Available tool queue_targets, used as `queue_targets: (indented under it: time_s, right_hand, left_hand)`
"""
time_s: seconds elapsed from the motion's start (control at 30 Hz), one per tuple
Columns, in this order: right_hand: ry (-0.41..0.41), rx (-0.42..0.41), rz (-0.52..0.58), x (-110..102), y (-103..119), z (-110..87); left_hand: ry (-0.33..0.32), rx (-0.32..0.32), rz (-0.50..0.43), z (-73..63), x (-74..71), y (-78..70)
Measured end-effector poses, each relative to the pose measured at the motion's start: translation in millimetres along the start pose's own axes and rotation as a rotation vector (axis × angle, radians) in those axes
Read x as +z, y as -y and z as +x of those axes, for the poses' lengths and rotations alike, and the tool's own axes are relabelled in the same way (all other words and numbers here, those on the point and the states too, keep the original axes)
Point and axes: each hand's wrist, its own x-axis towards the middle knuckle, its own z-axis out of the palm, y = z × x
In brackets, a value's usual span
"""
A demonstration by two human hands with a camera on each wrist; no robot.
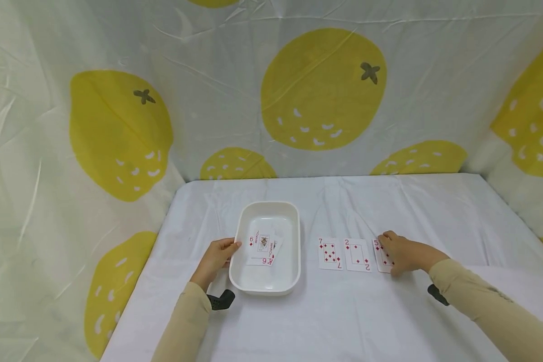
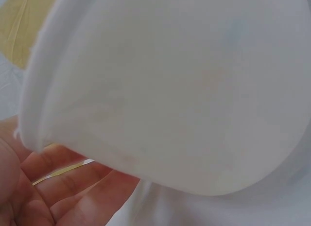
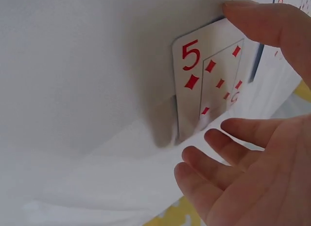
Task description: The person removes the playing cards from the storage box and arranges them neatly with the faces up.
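Observation:
My left hand grips the left side of a white tray, thumb over the rim and fingers under it, as the left wrist view also shows. Inside the tray several overlapping cards lie face up, a joker on top. Over at the right, my right hand reaches over the five of diamonds, which lies face up on the cloth. In the right wrist view its thumb touches one edge of this card, while the loosely extended fingertips are close to the opposite edge.
Left of the five lie the two of diamonds and the seven of diamonds, side by side and face up. A white cloth covers the table. Behind it and at the sides hang curtains printed with lemons.

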Motion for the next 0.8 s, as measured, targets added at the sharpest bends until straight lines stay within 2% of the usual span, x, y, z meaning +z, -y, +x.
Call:
queue_targets:
  time_s: [0.13, 0.37, 0.8]
  right_hand:
    - [-0.019, -0.005, -0.015, -8.1, 6.0, 4.5]
    - [-0.069, -0.065, 0.037, -33.0, 31.9, 23.8]
    - [-0.158, -0.279, 0.033, -66.6, 114.2, 69.7]
  left_hand:
    - [-0.001, 0.002, -0.004, -0.6, -1.0, -1.9]
    - [-0.016, 0.007, 0.015, 3.5, -1.4, 1.9]
    - [-0.005, 0.011, -0.009, 3.1, -1.0, 4.6]
